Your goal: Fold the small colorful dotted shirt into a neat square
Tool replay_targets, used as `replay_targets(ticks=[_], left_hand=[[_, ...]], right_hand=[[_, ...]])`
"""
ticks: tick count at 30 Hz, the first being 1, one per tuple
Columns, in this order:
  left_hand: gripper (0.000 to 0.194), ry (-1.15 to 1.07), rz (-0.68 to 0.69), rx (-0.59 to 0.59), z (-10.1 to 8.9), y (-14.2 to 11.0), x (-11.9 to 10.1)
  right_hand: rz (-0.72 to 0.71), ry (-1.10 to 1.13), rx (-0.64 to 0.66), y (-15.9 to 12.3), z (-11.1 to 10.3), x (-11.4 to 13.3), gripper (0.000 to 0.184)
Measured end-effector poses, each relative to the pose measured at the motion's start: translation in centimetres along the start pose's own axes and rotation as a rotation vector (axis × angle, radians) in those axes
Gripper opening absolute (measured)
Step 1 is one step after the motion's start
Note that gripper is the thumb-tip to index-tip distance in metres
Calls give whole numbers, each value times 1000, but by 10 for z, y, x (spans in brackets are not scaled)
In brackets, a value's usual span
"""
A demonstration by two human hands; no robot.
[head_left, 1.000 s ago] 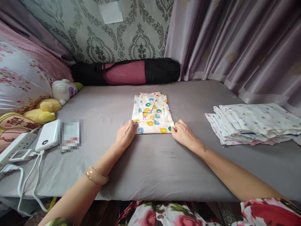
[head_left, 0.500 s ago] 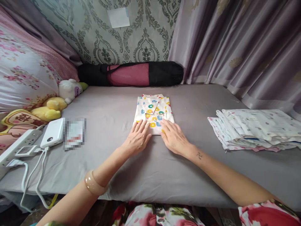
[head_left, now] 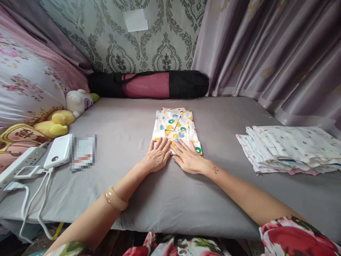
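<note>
A small white garment (head_left: 173,122), printed with yellow, blue, green and red figures, lies folded flat in the middle of the grey sheet (head_left: 128,124). Its collar points away from me and a sleeve is laid across its front. My left hand (head_left: 158,154) rests palm down on the near left edge of the garment, fingers stretched out. Beside it, almost touching, my right hand (head_left: 189,155) lies flat on the near edge, fingers spread. The hands hide part of the near fold; neither grips the cloth.
A stack of folded white printed clothes (head_left: 293,147) lies at the right. To the left are a power strip (head_left: 23,167), a white power bank (head_left: 59,151) with cables, a blurred packet (head_left: 84,153) and plush toys (head_left: 53,124). A black-and-pink rolled bag (head_left: 146,84) lies along the wall.
My right hand has shifted left along the near edge, closer to my left hand, uncovering the garment's near right corner with a green ring print. My left hand has barely moved.
</note>
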State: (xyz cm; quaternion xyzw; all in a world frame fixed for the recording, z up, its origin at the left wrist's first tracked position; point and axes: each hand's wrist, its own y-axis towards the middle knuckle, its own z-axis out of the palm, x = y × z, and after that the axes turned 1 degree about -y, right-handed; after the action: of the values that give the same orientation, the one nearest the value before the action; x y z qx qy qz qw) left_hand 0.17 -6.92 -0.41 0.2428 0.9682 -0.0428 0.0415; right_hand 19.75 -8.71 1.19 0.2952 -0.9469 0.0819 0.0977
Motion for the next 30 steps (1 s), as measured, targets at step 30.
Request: replay_targets(ticks=[30], left_hand=[[56,-21,11,-41,-8,7,7]], right_hand=[[185,-3,-30,-1,-9,-10,56]])
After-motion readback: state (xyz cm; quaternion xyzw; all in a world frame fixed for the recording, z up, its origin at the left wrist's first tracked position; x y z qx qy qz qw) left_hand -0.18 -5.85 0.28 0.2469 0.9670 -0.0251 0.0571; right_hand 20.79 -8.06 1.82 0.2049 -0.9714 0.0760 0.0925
